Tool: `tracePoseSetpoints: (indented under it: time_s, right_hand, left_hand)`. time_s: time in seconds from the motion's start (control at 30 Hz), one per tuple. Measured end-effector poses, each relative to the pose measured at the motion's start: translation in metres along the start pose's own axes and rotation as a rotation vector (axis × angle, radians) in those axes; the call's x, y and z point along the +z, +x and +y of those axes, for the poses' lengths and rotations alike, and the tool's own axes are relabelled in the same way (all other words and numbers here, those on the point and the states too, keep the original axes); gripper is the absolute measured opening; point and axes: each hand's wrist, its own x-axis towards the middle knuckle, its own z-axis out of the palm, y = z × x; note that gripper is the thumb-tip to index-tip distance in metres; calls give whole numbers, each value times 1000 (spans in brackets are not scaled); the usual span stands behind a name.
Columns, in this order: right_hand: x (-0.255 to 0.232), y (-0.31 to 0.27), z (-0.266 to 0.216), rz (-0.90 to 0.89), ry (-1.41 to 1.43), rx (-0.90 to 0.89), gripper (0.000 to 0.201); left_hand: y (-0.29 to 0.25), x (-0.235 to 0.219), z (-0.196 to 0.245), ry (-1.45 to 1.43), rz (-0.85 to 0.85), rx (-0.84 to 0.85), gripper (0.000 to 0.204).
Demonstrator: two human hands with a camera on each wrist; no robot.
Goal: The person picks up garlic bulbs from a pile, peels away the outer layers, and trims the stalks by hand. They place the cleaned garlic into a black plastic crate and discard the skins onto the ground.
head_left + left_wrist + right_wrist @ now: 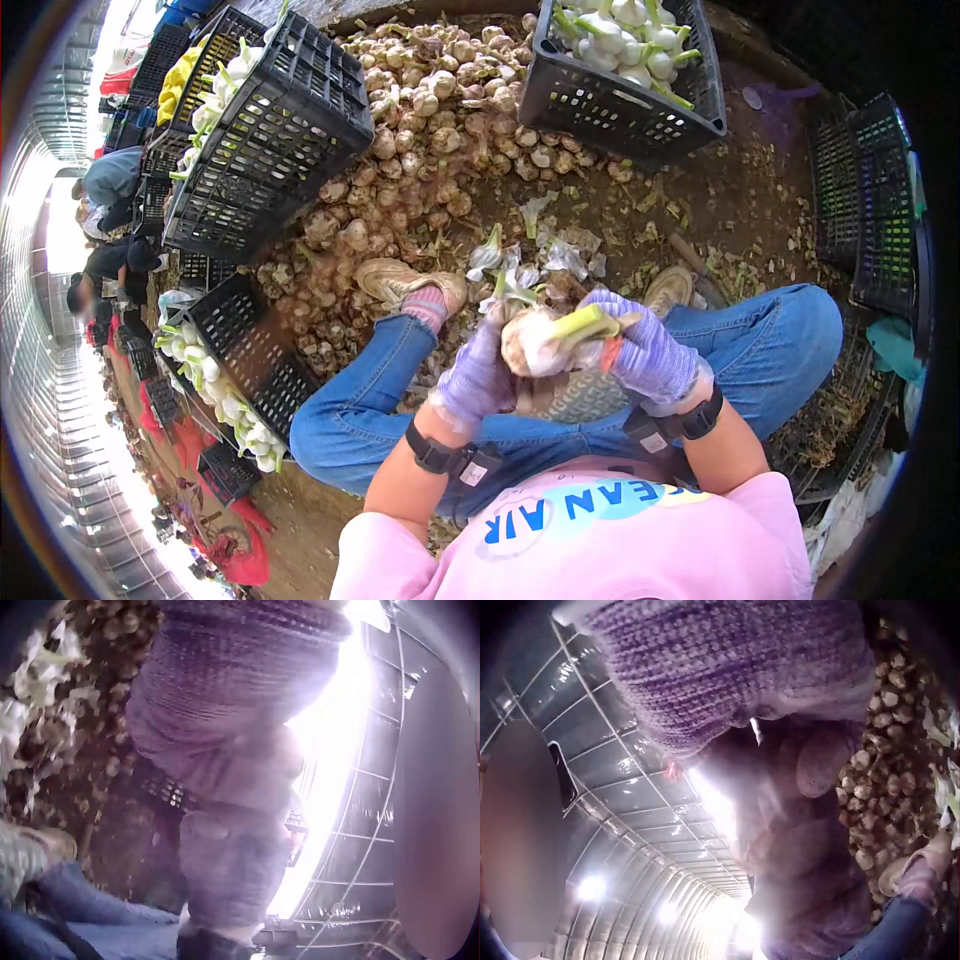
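Between the two hands in the head view is a garlic bulb (535, 345) with a thick cut green stem (580, 324) pointing right. My left hand (474, 375), in a purple knit glove, grips the bulb's left side. On the stem side, my right hand (652, 350) holds it in a matching glove, with a bit of orange by the thumb. The left wrist view shows the back of the left glove (225, 690), and the right wrist view the right glove (735, 671); the fingertips are hidden in both. Peeled white skins (565, 258) lie on the ground just beyond the hands.
A large heap of unpeeled garlic (425, 105) spreads ahead. Black crates of cleaned garlic stand around it: a tall one (270, 130) at left, one (620, 110) at the far side, and a tilted one (250, 345) nearer left. Empty-looking crates (865, 200) stand at right.
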Motion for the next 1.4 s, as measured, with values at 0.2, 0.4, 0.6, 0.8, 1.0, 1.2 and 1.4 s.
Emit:
tracePoseSetpoints:
  time_s: [0.2, 0.4, 0.6, 0.8, 1.0, 1.2, 1.4]
  right_hand:
    - [8, -3, 24, 171, 738, 235, 47]
    - [10, -2, 25, 277, 736, 175, 57]
    - [6, -5, 29, 370, 1263, 313, 31]
    - [2, -7, 16, 192, 1029, 258, 36]
    - [-3, 1, 12, 517, 828, 54, 42]
    - [-12, 8, 16, 635, 517, -301, 34]
    - [-8, -4, 25, 1065, -538, -431, 38]
  left_hand:
    - [6, 11, -15, 681, 207, 684, 71]
    - [-3, 25, 7, 344, 83, 433, 67]
    - [-1, 12, 11, 319, -12, 384, 76]
    - [2, 7, 14, 721, 60, 705, 43]
    - [-4, -1, 17, 817, 110, 844, 28]
    - [-5, 2, 15, 480, 64, 779, 40]
    - [7, 2, 14, 6, 100, 685, 58]
